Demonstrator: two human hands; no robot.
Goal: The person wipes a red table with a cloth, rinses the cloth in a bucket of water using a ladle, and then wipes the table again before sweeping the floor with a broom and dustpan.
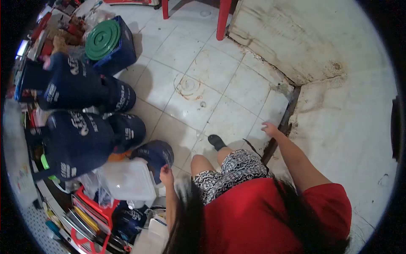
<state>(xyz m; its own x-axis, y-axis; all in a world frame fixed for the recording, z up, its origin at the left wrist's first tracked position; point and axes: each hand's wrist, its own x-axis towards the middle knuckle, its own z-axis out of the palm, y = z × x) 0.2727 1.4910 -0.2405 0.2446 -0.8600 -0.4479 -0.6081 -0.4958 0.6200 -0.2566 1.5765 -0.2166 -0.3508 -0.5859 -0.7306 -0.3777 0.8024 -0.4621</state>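
Note:
My left hand (166, 173) hangs at my side with loosely bent fingers and nothing visible in it. It overlaps the edge of a dark blue rounded item (154, 153) in this view, close to a translucent white plastic container (127, 180). My right hand (269, 128) is held out from my body on the other side, fingers slightly apart and bare of any object. The foot of the stained white wall (334, 110) is the nearest thing to it.
Large dark blue items with white print (82, 135) crowd the left side. Beyond them stands a dark blue bin (122, 48) with a green lid (102, 39). Red furniture legs (223, 21) rise at the far end of the tiled floor (186, 91). A red rack (99, 205) stands lower left.

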